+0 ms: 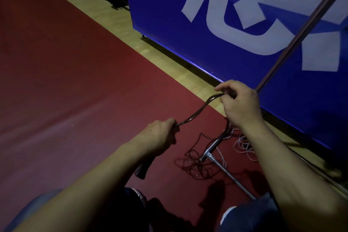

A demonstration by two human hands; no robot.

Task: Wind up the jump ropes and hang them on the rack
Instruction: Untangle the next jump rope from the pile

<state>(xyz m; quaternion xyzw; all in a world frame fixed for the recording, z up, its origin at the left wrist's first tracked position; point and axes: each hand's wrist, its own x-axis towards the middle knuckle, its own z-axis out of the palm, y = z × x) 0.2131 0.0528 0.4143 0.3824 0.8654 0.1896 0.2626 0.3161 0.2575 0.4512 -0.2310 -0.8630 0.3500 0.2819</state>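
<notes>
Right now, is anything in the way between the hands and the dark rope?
No. Both hands already hold the dark rope: the left hand grips one end of the bundle, the right hand pinches the other. Nothing sits between them. The rack pole rises just behind the right hand.

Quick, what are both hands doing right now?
Left hand: gripping the dark jump rope bundle, handles hanging below.
Right hand: pinching the same rope's other end.
</notes>
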